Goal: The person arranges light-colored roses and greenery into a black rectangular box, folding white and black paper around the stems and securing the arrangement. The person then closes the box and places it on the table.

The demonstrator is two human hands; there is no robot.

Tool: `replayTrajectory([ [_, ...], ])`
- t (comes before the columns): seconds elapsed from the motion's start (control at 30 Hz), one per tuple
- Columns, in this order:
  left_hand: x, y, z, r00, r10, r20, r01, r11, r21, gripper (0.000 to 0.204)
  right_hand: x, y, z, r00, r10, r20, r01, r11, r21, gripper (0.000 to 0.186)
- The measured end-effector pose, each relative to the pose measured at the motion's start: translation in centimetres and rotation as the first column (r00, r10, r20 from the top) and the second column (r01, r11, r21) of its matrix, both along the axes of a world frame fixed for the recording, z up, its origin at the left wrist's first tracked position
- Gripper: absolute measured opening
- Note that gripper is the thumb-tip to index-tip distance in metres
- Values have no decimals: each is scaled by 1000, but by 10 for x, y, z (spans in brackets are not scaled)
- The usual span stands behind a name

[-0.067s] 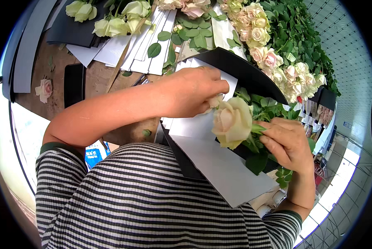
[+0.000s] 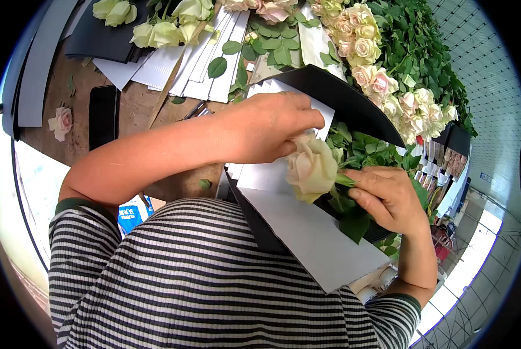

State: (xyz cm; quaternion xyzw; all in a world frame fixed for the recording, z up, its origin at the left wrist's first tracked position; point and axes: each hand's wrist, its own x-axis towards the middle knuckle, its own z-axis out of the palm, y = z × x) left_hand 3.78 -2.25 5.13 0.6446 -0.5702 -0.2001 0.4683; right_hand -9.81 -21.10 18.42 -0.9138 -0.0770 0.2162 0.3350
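A pale cream-pink rose (image 2: pixel 311 170) with green leaves is held by my right hand (image 2: pixel 388 198), its fingers pinched on the stem just right of the bloom. My left hand (image 2: pixel 269 125) is curled just above and left of the bloom, over white paper sheets; what its fingers hold is largely hidden. Beneath the rose lies a stack of white sheets (image 2: pixel 312 244) in a black folded card (image 2: pixel 353 99), with more green leaves (image 2: pixel 376 151) along its right side.
The wooden table (image 2: pixel 138 110) bears a black phone (image 2: pixel 102 116), a loose pink bloom (image 2: pixel 63 124), black card (image 2: pixel 97 41), white sheets (image 2: pixel 202 64) and several roses (image 2: pixel 173 29). A long bank of cream-pink roses (image 2: pixel 365 46) with dense foliage stands at the back right.
My right hand has moved slightly left with the rose, bringing the bloom closer to my left hand. My left hand has shifted very slightly right.
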Motion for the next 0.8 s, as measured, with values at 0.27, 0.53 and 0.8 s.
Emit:
replayTrajectory([
  [0.27,-1,19,19,983,-144,-115,151,987,49,16,-13,12,-76,986,82,-147,-75,996,56,26],
  [0.53,-24,33,17,981,-191,19,190,981,49,25,3,8,-59,975,119,186,-104,991,-89,24],
  [0.8,-20,41,15,982,-183,44,179,981,78,31,2,13,-95,969,-64,237,50,996,67,32],
])
